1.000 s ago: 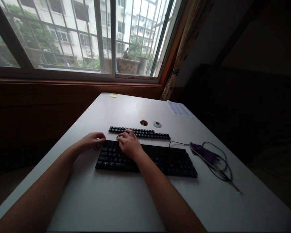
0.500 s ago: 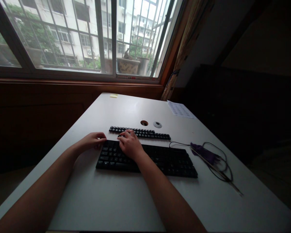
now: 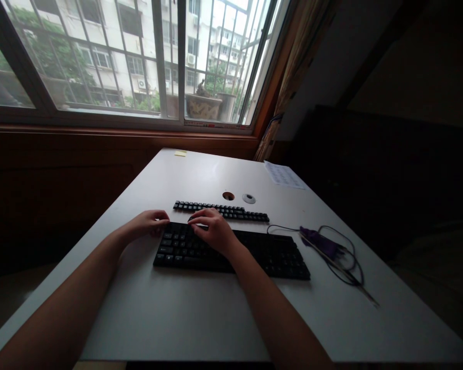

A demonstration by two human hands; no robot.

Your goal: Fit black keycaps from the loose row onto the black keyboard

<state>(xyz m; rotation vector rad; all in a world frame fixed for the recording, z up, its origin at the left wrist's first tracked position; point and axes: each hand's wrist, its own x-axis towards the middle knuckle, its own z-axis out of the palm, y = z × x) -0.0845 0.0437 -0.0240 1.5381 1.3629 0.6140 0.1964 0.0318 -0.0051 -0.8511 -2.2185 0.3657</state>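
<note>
Closed by thumb and fingers on a small dark piece (image 3: pixel 190 219), seemingly, with the right grip (image 3: pixel 215 229); likely a keycap, but too small and dim to be sure. Reaching over the far left part of the black keyboard (image 3: pixel 200 260), with fingertips near its far edge, just short of the rows of dark keycaps (image 3: pixel 237 211). Curled at the keyboard's far left corner with the left grip (image 3: pixel 150 223), apparently touching there; cannot tell clasping from merely resting.

Probably very light, stiff and a little slick, if indeed a keycap; best taken by two opposite sides, with a light pinch to avoid flicking it away. Likely rigid and fairly light for the keyboard too, so prone to sliding on the smooth white surface (image 3: pixel 170 313) without steadying at a corner or edge.

Farther out, beyond the keycaps: a round hole (image 3: pixel 228 196) and, just beside it, a pale ring (image 3: pixel 249 198). To the right of the keyboard, a dark cable (image 3: pixel 283 226) looping around a purple cloth (image 3: pixel 320 242), with a thin stick (image 3: pixel 360 291) lying alongside. Toward the far edge, printed paper (image 3: pixel 285 176) on the right and a yellow note (image 3: pixel 180 153) on the left. Past all that, a barred window (image 3: pixel 111 61).
</note>
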